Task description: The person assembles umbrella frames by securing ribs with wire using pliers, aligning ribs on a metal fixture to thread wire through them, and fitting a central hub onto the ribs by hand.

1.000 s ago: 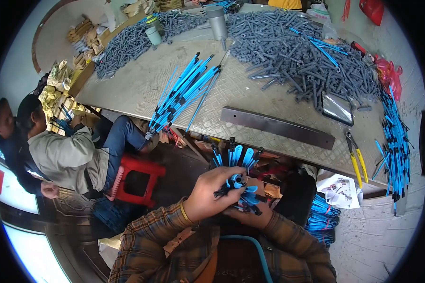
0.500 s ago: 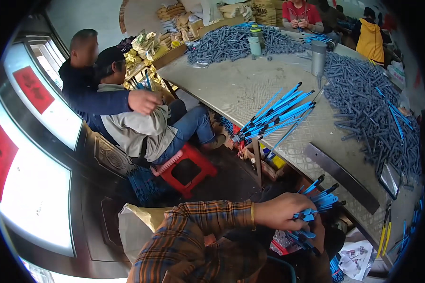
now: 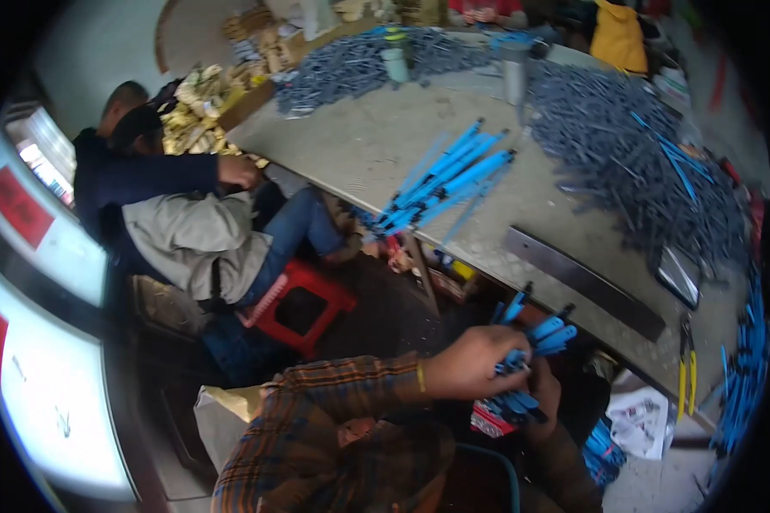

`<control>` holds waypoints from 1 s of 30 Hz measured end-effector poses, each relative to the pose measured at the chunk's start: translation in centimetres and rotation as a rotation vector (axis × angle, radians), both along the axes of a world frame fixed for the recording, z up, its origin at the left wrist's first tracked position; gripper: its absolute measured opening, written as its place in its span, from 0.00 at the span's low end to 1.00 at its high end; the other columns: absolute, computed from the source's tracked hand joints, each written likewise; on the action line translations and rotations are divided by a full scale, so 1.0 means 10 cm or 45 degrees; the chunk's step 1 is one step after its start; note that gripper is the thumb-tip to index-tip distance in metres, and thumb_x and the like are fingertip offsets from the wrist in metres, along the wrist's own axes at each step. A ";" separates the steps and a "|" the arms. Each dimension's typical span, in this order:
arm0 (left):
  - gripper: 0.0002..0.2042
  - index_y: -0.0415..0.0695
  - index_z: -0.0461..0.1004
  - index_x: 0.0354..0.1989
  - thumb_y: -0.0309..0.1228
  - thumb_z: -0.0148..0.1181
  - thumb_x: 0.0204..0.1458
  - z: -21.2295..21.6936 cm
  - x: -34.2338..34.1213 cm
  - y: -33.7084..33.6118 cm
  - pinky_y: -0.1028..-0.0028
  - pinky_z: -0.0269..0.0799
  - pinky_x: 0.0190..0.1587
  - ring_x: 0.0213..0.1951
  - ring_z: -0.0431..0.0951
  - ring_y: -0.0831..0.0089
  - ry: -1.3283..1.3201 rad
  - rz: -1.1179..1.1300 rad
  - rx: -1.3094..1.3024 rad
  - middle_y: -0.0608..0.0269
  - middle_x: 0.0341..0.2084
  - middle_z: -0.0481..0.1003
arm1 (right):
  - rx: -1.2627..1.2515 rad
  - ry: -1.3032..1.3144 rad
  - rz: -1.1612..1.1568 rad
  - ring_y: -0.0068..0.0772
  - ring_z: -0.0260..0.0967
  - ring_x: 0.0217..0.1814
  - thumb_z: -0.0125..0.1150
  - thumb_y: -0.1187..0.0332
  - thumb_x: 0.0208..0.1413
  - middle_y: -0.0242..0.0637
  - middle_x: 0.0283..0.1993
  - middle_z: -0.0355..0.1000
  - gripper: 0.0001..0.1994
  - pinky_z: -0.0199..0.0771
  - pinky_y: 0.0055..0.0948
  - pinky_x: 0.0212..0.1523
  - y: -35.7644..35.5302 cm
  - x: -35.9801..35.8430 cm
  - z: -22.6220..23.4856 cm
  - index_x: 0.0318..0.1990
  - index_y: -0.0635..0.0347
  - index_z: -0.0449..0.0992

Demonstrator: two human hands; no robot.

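My left hand (image 3: 470, 363), in a plaid sleeve, is closed around a bundle of thin blue strips with black ends (image 3: 553, 333). Their tips fan out above my fingers toward the table edge. My right hand (image 3: 546, 402) is closed on the lower part of the same strips, close against the left. Fingers and motion blur partly hide the bundle's middle. Both hands are above my lap, in front of the table's near edge. A larger bunch of similar blue strips (image 3: 453, 184) lies on the table, overhanging its left edge.
On the table (image 3: 351, 141) are a dark flat bar (image 3: 586, 282), a phone (image 3: 678, 275), yellow-handled pliers (image 3: 687, 368), a bottle (image 3: 395, 60), a grey cup (image 3: 514, 73) and heaps of grey pieces (image 3: 633, 145). Two people sit at the left, by a red stool (image 3: 304, 308).
The whole scene has shifted left and somewhat up in the picture as the view turned. Both my hands stay together on the blue strips.
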State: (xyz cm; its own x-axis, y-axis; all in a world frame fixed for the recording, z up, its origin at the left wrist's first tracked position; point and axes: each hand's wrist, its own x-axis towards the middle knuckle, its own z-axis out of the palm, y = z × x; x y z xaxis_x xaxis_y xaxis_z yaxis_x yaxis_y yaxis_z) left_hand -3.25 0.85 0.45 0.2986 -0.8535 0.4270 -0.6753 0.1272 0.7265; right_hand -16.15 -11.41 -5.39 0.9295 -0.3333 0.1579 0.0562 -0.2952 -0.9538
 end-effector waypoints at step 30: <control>0.14 0.43 0.64 0.33 0.30 0.61 0.41 0.01 0.01 0.05 0.63 0.66 0.30 0.29 0.72 0.53 0.095 -0.056 0.201 0.53 0.24 0.70 | -0.703 -0.264 0.083 0.40 0.66 0.22 0.61 0.69 0.46 0.39 0.22 0.67 0.11 0.65 0.33 0.23 -0.19 0.06 0.43 0.38 0.59 0.70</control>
